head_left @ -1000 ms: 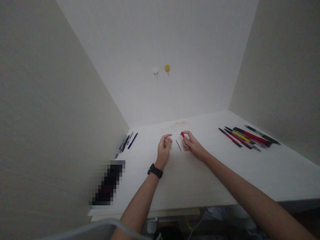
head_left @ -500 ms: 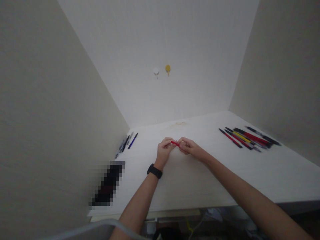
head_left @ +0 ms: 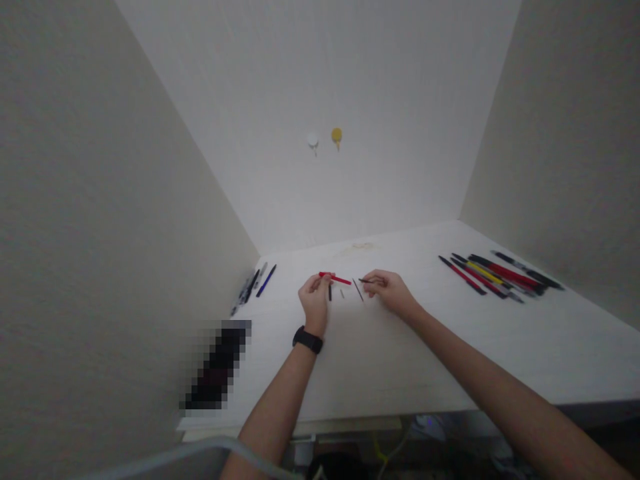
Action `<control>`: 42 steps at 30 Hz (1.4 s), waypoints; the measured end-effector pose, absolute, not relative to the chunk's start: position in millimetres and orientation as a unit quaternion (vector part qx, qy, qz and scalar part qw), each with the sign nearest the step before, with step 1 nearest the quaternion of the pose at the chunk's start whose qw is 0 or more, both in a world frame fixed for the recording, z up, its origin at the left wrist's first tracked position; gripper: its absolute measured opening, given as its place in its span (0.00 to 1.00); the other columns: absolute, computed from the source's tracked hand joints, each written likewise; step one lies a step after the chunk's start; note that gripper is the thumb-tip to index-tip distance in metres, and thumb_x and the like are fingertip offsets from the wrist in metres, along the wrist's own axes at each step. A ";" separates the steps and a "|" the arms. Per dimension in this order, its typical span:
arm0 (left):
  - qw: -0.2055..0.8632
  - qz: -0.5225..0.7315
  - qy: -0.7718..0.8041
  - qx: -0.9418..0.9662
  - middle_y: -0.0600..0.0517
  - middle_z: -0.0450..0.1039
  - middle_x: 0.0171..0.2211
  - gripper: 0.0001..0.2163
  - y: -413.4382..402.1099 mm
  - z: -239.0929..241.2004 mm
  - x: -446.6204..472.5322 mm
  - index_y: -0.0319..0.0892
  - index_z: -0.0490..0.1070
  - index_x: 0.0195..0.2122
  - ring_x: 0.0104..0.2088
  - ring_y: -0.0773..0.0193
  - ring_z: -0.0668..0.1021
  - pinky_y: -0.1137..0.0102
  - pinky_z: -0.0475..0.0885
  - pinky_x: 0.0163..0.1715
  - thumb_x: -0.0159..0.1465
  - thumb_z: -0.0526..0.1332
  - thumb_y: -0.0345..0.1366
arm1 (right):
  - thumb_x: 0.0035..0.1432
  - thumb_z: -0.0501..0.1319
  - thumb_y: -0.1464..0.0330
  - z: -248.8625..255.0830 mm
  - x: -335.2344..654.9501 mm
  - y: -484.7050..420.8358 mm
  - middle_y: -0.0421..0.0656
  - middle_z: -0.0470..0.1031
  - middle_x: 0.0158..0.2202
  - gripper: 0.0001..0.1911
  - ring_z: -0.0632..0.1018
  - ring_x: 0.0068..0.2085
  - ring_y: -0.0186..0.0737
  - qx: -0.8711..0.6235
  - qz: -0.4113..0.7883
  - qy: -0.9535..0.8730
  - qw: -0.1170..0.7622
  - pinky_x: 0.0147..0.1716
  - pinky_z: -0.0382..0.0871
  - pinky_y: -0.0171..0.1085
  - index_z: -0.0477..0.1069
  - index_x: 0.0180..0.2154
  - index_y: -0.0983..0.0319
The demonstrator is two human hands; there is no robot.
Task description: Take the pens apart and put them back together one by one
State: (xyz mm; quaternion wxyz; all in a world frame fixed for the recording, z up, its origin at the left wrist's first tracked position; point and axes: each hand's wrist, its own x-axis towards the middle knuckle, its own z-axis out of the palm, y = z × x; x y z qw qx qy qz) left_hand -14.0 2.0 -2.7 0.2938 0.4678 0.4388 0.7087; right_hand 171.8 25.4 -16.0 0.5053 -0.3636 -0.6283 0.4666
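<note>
My left hand [head_left: 314, 301] is closed on a red pen barrel [head_left: 336, 277] that sticks out to the right above the white table [head_left: 380, 353]. A black watch sits on that wrist. My right hand [head_left: 389, 289] pinches a small dark pen piece [head_left: 365, 281] at its fingertips. Between my hands, a thin dark refill [head_left: 357, 289] and two tiny pen parts [head_left: 336, 293] lie on the table.
A row of red, black and yellow pens [head_left: 495, 273] lies at the right of the table. A few dark and blue pens [head_left: 257, 281] lie against the left wall. A blurred dark object [head_left: 215, 367] rests at the front left. Two round hooks [head_left: 324, 139] hang on the back wall.
My hands were joined on the red pen; now they have pulled apart. The left keeps the red barrel, the right a small dark piece. Small parts now lie between them.
</note>
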 end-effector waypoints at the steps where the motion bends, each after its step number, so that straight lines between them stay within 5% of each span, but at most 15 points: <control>1: 0.297 0.722 0.437 0.447 0.46 0.78 0.32 0.11 3.0 -2.1 -14.5 0.37 0.77 0.31 0.31 0.64 0.77 0.69 0.70 0.35 0.56 0.66 0.41 | 0.47 0.66 0.60 -17.4 173.7 27.7 0.41 0.74 0.25 0.13 0.73 0.26 0.37 -0.380 0.453 -0.617 0.519 0.28 0.66 0.37 0.73 0.32 0.62; 7: 0.302 0.728 0.443 0.427 0.46 0.77 0.32 0.14 4.8 0.0 -13.3 0.36 0.76 0.32 0.29 0.66 0.75 0.71 0.69 0.33 0.56 0.67 0.44 | 0.47 0.65 0.64 -21.9 184.1 34.3 0.43 0.73 0.27 0.07 0.71 0.29 0.38 -0.513 0.254 -0.646 0.505 0.32 0.63 0.38 0.74 0.28 0.62; 12: 0.299 0.721 0.448 0.436 0.46 0.77 0.32 0.14 4.5 -0.4 -11.5 0.36 0.75 0.32 0.30 0.66 0.75 0.71 0.69 0.32 0.57 0.66 0.45 | 0.53 0.61 0.68 -22.4 184.4 30.0 0.40 0.70 0.26 0.09 0.69 0.28 0.36 -0.513 0.202 -0.714 0.432 0.31 0.60 0.35 0.74 0.38 0.60; 21: 0.307 0.714 0.440 0.450 0.49 0.73 0.30 0.14 4.0 -1.4 -11.3 0.38 0.72 0.30 0.30 0.67 0.72 0.73 0.66 0.30 0.58 0.64 0.46 | 0.55 0.60 0.69 -14.9 184.7 28.8 0.43 0.75 0.28 0.05 0.72 0.31 0.40 -0.538 0.066 -0.779 0.314 0.35 0.59 0.37 0.74 0.33 0.61; 32: 0.317 0.706 0.444 0.451 0.55 0.65 0.24 0.14 3.7 -0.7 -9.0 0.39 0.70 0.28 0.26 0.70 0.66 0.74 0.61 0.27 0.58 0.64 0.47 | 0.55 0.59 0.71 -19.8 185.9 31.8 0.48 0.74 0.35 0.06 0.71 0.37 0.44 -0.570 0.031 -0.762 0.307 0.38 0.58 0.40 0.74 0.28 0.62; 42: 0.342 0.687 0.439 0.468 0.57 0.63 0.23 0.15 4.5 -2.1 -7.4 0.40 0.67 0.28 0.25 0.70 0.66 0.74 0.60 0.26 0.59 0.63 0.47 | 0.59 0.59 0.64 -12.5 174.6 29.7 0.44 0.74 0.28 0.08 0.72 0.33 0.42 -0.573 0.038 -0.767 0.287 0.35 0.56 0.38 0.71 0.31 0.61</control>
